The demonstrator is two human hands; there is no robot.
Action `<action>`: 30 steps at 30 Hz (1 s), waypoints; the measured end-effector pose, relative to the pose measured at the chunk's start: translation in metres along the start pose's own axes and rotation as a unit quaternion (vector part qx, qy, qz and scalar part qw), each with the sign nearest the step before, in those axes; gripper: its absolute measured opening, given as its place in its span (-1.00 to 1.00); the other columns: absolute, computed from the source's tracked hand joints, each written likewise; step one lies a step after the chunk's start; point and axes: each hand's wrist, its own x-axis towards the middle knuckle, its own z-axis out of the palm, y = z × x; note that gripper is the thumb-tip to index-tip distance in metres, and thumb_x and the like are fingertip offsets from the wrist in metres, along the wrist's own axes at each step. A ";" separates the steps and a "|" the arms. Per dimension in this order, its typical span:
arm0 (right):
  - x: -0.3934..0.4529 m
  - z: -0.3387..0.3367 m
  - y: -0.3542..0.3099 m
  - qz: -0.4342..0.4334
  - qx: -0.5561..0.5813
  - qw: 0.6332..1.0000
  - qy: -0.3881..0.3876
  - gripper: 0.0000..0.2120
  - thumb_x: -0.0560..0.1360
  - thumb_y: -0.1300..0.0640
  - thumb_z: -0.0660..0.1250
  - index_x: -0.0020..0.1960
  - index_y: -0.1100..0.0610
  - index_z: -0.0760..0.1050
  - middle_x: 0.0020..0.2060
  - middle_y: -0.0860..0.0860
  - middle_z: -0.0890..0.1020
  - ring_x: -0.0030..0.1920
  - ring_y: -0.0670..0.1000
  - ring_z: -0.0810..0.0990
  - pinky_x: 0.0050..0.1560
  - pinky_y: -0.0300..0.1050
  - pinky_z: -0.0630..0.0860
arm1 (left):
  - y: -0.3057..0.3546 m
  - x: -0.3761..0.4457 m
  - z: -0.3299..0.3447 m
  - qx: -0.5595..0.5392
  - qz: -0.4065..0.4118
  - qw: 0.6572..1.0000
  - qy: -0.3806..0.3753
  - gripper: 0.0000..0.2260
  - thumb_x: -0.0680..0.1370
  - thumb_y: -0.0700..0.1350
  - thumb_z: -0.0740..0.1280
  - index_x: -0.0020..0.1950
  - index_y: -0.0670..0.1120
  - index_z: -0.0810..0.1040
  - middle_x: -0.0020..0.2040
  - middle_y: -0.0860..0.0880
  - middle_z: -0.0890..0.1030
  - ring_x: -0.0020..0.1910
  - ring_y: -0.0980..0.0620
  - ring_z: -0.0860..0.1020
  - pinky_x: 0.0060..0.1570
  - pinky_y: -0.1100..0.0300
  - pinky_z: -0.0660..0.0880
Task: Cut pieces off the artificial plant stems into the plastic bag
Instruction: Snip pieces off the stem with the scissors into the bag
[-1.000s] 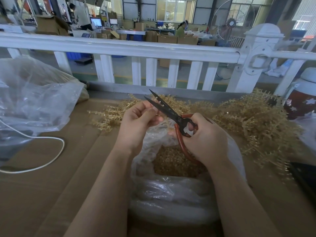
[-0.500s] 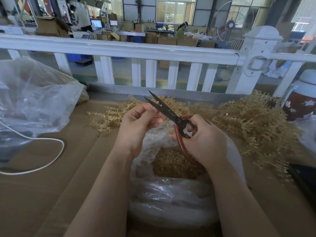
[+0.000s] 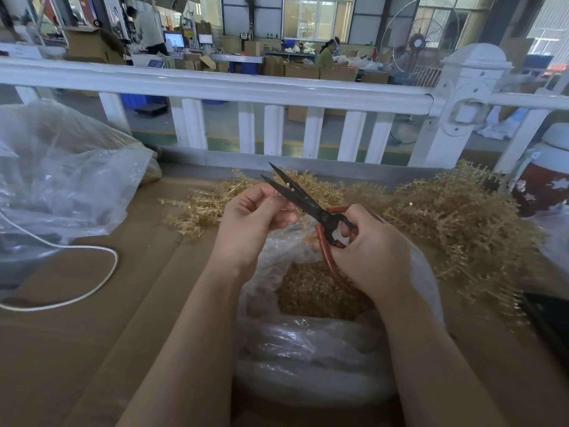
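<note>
Cardboard-covered table (image 3: pixel 92 349), white railing (image 3: pixel 215 87) behind it, workshop beyond. Your plastic bag (image 3: pixel 308 349) sits open at the middle, between your forearms, with gold cut pieces (image 3: pixel 308 291) inside. Above its mouth your left hand (image 3: pixel 249 223) has curled fingers pinching something small beside the blades; I can't tell what it is. Your right hand (image 3: pixel 369 257) grips the red-handled scissors (image 3: pixel 308 208), blades slightly apart. Gold artificial plant stems (image 3: pixel 446 217) lie piled behind and right. Clear bag (image 3: pixel 61 180) and white cord (image 3: pixel 92 288) lie left.
</note>
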 end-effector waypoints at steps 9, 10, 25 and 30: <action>0.000 0.010 0.006 0.000 0.044 0.999 0.014 -0.63 0.43 -0.31 0.24 -0.28 -0.06 0.24 -0.50 -0.28 0.24 -0.50 -0.28 0.26 -0.45 -0.44 0.06 | 0.000 0.000 0.000 -0.016 0.004 1.000 -0.004 -0.84 0.60 -0.29 0.30 -0.15 -0.13 0.58 -0.25 -0.05 0.65 -0.37 0.10 0.59 -0.22 0.30 0.54; 0.000 0.009 0.005 0.002 0.042 0.999 0.012 -0.63 0.43 -0.31 0.23 -0.28 -0.06 0.24 -0.50 -0.28 0.24 -0.50 -0.28 0.26 -0.46 -0.43 0.06 | 0.000 0.000 0.000 -0.015 0.005 1.000 -0.007 -0.84 0.60 -0.29 0.30 -0.14 -0.13 0.58 -0.24 -0.05 0.65 -0.37 0.10 0.59 -0.22 0.29 0.54; -0.001 0.002 0.006 0.009 -0.007 1.000 -0.027 -0.58 0.45 -0.34 0.37 -0.23 -0.04 0.34 -0.49 -0.18 0.41 -0.48 -0.24 0.38 -0.32 -0.41 0.41 | -0.005 0.000 0.001 0.066 0.050 0.996 -0.040 -0.79 0.62 -0.29 0.27 -0.04 -0.04 0.64 -0.23 0.04 0.65 -0.26 0.08 0.56 -0.11 0.23 0.55; 0.000 0.003 0.002 0.003 0.025 1.000 -0.011 -0.58 0.43 -0.28 0.41 -0.26 0.02 0.36 -0.48 -0.17 0.40 -0.48 -0.26 0.32 -0.37 -0.44 0.36 | -0.006 0.000 0.002 0.049 0.047 0.996 -0.056 -0.81 0.64 -0.25 0.26 -0.02 -0.03 0.63 -0.17 0.03 0.66 -0.22 0.10 0.55 -0.06 0.18 0.54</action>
